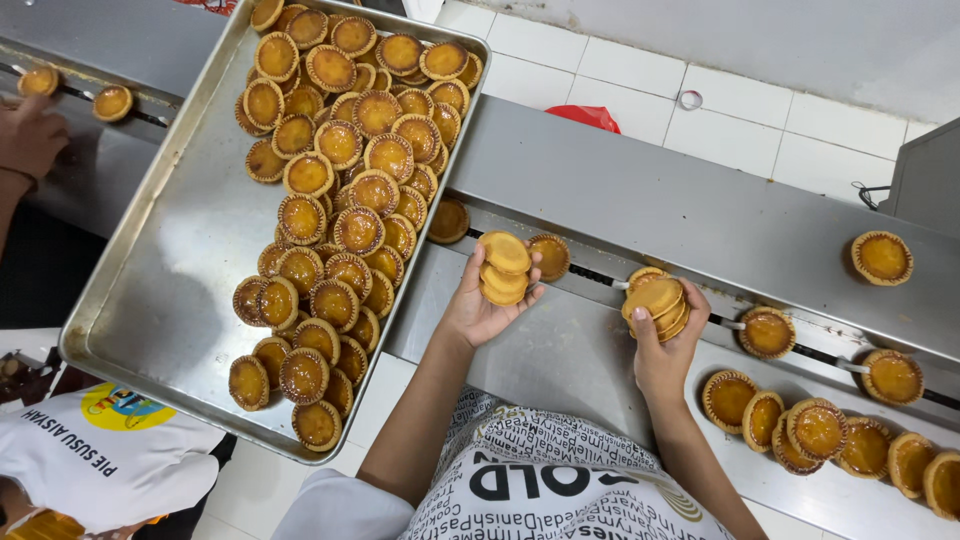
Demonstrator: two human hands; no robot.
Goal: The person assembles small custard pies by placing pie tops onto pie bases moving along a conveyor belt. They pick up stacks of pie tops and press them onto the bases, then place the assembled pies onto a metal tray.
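At centre frame, the left hand (480, 305) and right hand (662, 350) each hold a stack of tarts (505, 268) over a steel counter (620, 200); a heaped tray (170, 270) fills the upper left.

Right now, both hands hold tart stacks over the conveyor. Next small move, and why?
Probably lower the right hand and set one tart from its stack on the slotted track: that hand is already over the track, where single tarts sit spaced apart.
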